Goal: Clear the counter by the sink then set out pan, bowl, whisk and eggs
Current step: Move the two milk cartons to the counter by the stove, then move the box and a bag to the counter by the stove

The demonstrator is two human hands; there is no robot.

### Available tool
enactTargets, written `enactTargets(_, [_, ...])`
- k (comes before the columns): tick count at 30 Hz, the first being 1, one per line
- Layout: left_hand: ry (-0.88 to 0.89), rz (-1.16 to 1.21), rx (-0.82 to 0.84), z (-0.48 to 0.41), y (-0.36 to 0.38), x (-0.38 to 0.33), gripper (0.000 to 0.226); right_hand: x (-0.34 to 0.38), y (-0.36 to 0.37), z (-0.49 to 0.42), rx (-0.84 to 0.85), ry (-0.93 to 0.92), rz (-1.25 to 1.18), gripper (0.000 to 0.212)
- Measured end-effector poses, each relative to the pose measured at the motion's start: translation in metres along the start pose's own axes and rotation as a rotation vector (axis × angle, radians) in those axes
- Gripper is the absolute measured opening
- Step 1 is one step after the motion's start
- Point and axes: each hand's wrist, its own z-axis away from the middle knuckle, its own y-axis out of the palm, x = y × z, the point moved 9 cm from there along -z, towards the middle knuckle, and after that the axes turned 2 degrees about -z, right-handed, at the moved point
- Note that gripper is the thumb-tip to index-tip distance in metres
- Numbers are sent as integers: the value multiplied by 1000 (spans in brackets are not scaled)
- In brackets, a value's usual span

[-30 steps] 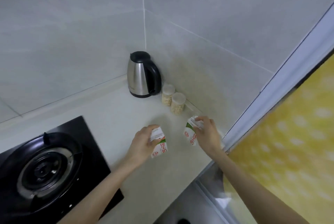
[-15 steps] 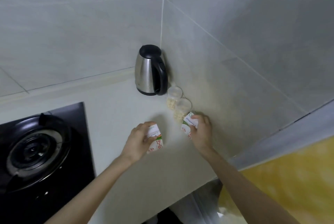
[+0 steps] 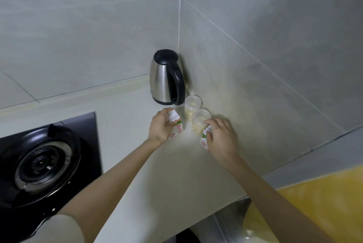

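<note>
White cartons (image 3: 176,125) (纯牛奶), left hand (image 3: 160,128), right hand (image 3: 223,138)

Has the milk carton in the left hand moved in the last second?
Yes. The milk carton went toward the kettle and is now beside the jars.

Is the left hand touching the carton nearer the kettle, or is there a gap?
Touching. Head view: the left hand curls its fingers round the left carton; the right hand grips the right carton likewise.

Outstretched left hand (image 3: 160,128) and right hand (image 3: 223,139) both grip.
</note>
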Motion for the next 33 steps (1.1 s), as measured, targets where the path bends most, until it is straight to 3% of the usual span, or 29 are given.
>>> enactTargets(10, [-21, -88, 25, -13, 31, -10, 47, -3, -10, -13, 46, -16, -64, 32])
enactTargets(18, [-45, -151, -84, 23, -12, -12, 42, 28, -19, -18, 128, -62, -220, 36])
enactTargets(26, [-79, 7, -351, 128, -109, -1, 31, 119, -22, 10, 219, -269, -397, 39])
enactTargets(33, [-91, 21, -655, 253, -219, 14, 28, 242, -29, 79, 319, -546, -501, 37])
